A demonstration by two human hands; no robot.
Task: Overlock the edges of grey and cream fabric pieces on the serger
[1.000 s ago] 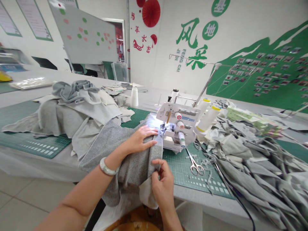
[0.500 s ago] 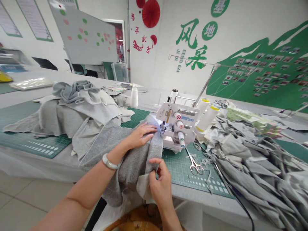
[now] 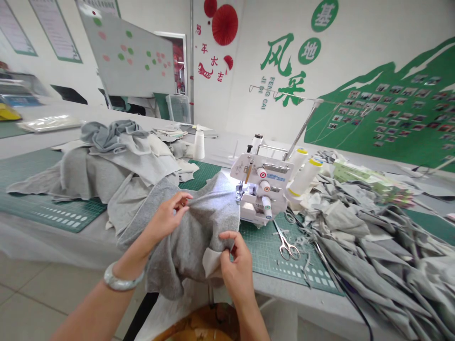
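The grey cloth [image 3: 204, 222] looks matt and slightly fuzzy. The scissors [image 3: 283, 240] are smooth, shiny metal, and the sewing machine [image 3: 275, 196] has a smooth, plastic-looking casing. The bracelet [image 3: 121, 280] looks polished.

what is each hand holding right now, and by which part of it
The right hand pinches the gray fabric by its near right edge. The left hand is at the fabric farther left; whether it grips cannot be told.
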